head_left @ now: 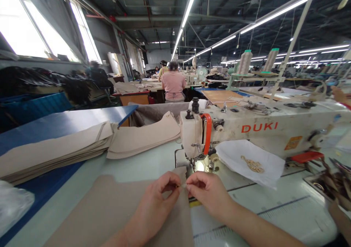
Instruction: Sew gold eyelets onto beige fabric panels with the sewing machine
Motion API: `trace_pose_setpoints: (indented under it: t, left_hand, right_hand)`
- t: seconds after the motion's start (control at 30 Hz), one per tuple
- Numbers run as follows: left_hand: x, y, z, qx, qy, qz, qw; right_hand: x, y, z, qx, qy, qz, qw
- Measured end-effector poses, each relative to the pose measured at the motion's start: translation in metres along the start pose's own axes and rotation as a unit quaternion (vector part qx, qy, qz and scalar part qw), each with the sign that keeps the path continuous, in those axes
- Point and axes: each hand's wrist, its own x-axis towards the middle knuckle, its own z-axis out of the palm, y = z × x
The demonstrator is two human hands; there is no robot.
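My left hand (156, 203) and my right hand (210, 194) meet just in front of the needle of a white DUKI sewing machine (263, 130). Both hands pinch a tiny gold-coloured piece (183, 184) between thumb and forefinger. Under them a beige fabric panel (109, 210) lies flat on the pale green sewing table (153, 163). A white cloth (251, 163) holding small gold pieces rests on the table under the machine's arm, right of my hands.
Stacks of beige cut panels (57, 148) lie to the left, partly on a blue table (55, 124). A tray of scissors and tools (331, 181) sits at the right. Thread cones (244, 62) stand behind the machine. A person in pink (173, 86) sits ahead.
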Motion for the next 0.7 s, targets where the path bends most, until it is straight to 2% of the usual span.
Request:
trace_pose_setpoints:
  t: [0.17,0.33,0.53,0.7]
  left_hand:
    - [0.004,-0.006,-0.01,0.118,-0.011,0.052,0.992]
    - [-0.001,-0.028,-0.004,0.247,-0.014,0.096,0.964]
    - [-0.018,-0.021,0.012,0.272,0.005,0.083,0.959]
    - [-0.023,-0.013,0.017,0.277,0.021,0.08,0.957]
  right_hand:
    - [0.003,-0.002,-0.005,-0.01,0.006,0.033,0.999]
    - [0.008,-0.01,-0.013,-0.027,-0.001,0.15,0.988]
    - [0.02,-0.015,-0.01,-0.026,-0.054,0.236,0.97]
    - [0.028,-0.018,-0.006,-0.032,-0.084,0.273,0.958]
